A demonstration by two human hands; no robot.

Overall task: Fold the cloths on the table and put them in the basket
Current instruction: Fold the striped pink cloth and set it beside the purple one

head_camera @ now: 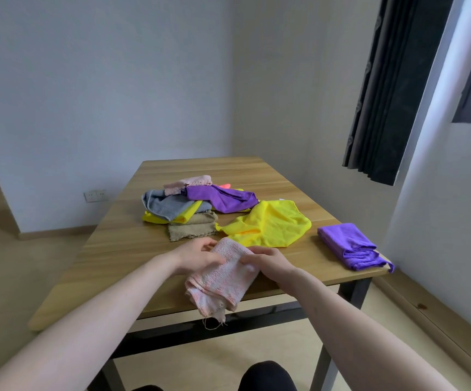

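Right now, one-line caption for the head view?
Both hands fold a pink cloth at the table edge, unfolded pile behind.

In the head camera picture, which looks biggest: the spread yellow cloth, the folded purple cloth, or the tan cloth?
1. spread yellow cloth
2. folded purple cloth
3. tan cloth, though the pile partly covers it, so its full size is unsure.

A single wide-angle view sits at the person's head, looking forward and down over both forearms, so the left hand point(197, 256) and right hand point(268, 262) meet low in the centre, near the lens. Beyond the hands the wooden table point(121, 238) runs away toward a room corner, with a dark curtain point(392, 88) up and right of the hands. Below the hands the lens catches the floor and a dark knee point(268, 376).
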